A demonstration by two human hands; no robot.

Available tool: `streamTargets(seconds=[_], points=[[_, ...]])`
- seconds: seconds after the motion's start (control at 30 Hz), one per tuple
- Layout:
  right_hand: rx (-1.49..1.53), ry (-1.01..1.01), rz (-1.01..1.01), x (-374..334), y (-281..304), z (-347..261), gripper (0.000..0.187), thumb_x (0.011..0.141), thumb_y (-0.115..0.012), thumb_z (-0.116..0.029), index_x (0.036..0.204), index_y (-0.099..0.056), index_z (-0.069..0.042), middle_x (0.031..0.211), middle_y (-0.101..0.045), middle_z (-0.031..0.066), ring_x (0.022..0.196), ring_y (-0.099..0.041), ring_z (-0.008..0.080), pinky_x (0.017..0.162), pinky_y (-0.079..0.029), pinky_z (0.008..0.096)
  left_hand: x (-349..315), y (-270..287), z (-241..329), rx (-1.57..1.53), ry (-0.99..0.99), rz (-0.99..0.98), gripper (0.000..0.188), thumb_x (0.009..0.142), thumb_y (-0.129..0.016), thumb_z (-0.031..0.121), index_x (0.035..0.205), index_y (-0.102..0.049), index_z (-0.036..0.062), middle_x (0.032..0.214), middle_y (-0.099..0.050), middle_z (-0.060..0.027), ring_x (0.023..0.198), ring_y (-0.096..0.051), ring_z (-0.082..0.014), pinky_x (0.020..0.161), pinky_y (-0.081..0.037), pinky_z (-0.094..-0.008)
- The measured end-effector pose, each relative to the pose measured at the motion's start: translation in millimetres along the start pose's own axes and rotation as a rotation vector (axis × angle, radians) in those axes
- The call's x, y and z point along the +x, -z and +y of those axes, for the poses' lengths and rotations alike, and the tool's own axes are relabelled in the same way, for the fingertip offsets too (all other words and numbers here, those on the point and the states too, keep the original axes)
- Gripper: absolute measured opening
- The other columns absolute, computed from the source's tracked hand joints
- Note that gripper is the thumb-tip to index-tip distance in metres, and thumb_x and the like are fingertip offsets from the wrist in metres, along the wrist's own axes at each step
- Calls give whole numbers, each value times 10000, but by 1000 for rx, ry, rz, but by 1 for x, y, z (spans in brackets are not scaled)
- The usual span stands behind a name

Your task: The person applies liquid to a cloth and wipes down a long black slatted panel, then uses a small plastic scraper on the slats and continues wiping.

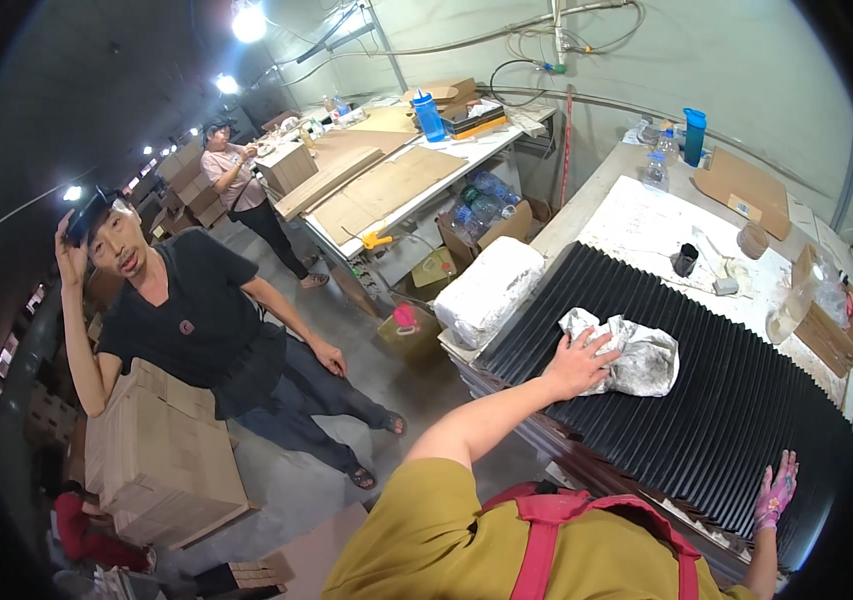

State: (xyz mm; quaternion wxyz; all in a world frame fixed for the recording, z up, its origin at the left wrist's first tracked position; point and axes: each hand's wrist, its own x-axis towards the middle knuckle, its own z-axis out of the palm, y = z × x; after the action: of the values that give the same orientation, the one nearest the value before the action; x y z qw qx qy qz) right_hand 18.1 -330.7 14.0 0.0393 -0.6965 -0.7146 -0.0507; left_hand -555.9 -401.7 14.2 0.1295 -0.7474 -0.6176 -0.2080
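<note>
My left hand (pixel 582 365) is bare and lies with fingers spread on a crumpled white cloth (pixel 647 358) with dark smudges. The cloth rests on a wide stack of black ribbed strips (pixel 707 400), laid side by side across the table. My fingers press on top of the cloth; what is under the palm is hidden. My right hand (pixel 776 490), in a pink flowered glove, rests on the near right part of the ribbed strips. Its fingers are stretched out, with nothing held in them.
A white wrapped bundle (pixel 490 292) sits at the strips' left end. Behind them are a dark cup (pixel 686 260), a cardboard box (pixel 827 320) and a blue bottle (pixel 694 137). At left, a person (pixel 192 310) leans on stacked cartons (pixel 162 455); another person (pixel 237 180) stands farther back.
</note>
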Motion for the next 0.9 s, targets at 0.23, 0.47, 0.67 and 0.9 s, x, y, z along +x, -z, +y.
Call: streamTargets(seconds=[0.23,0.47,0.67,0.9], points=[[5,-15,5,0,-3,3,519,952,-481,-246,1441,-353,-129,1520,-292,77,1401,-260,298,1134,-215,411,0,5,5,-25,14,-30,457,864,-588,353,1306,-511,264,1422,-408,-46,1309,-353,-336,932,-365,-603],[-19,-34,-36,-2,10,-16,521,952,-485,-241,1443,-350,-131,1521,-295,62,1405,-256,292,1134,-209,413,-5,3,2,-7,30,-18,455,865,-589,352,1303,-514,255,1423,-405,-48,1305,-358,-330,932,-366,-583],[12,2,-4,-1,0,2,517,966,-452,-290,1443,-352,-117,1522,-290,73,1404,-252,309,1134,-215,412,-1,6,5,-58,4,9,461,862,-593,329,1306,-507,241,1421,-403,-62,1302,-363,-341,928,-363,-595],[29,38,46,4,-13,12,515,970,-444,-300,1441,-353,-112,1520,-293,75,1403,-251,316,1134,-223,415,-1,11,3,-67,16,-12,461,869,-585,335,1311,-498,236,1425,-396,-70,1309,-350,-347,941,-354,-597]])
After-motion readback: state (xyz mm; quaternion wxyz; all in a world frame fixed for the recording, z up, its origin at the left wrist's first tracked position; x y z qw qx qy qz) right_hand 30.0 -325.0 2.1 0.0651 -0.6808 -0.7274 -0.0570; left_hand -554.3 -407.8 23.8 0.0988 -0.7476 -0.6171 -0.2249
